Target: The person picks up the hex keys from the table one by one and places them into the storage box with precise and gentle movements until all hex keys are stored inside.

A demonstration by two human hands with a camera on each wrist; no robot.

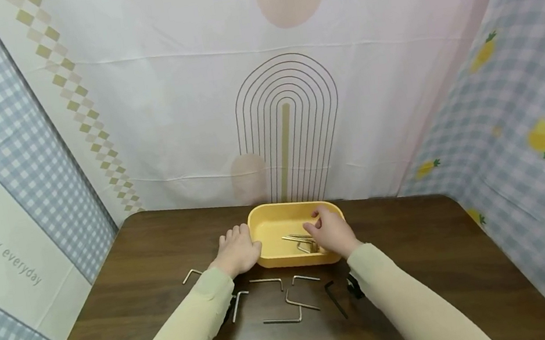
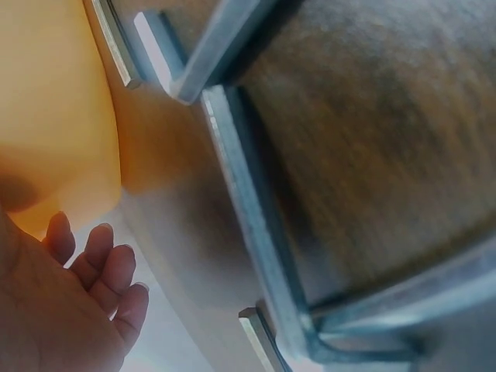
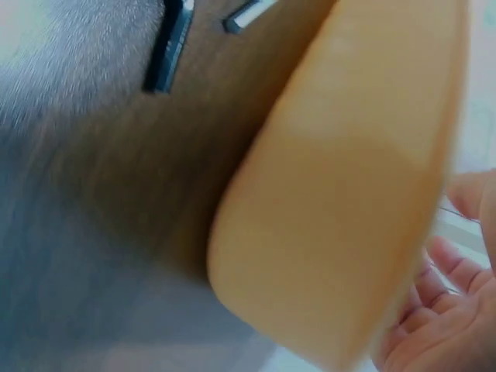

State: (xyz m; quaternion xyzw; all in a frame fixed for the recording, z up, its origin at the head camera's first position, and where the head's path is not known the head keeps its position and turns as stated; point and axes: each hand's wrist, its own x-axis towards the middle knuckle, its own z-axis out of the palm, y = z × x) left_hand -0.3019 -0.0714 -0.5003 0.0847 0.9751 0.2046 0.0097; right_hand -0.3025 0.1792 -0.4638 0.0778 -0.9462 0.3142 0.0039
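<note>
A yellow plastic bin (image 1: 272,230) sits near the back edge of the table with several brass-coloured hex keys (image 1: 297,239) lying in its right half. My left hand (image 1: 234,252) is at the bin's left end, its thumb at the rim and its fingers loosely bent outside, as the left wrist view also shows. Over the right end of the bin is my right hand (image 1: 333,232), thumb and index finger apart above the keys. Nothing shows between them. In the right wrist view the bin's outer wall (image 3: 333,186) hides part of that hand's fingers.
In front of the bin, several metal hex keys (image 1: 282,321) are scattered on the dark wooden table (image 1: 412,255), along with one black hex key (image 1: 337,304). Another hex key (image 1: 191,272) lies left of the left hand. Patterned cloth (image 1: 180,119) hangs behind the table and at both sides.
</note>
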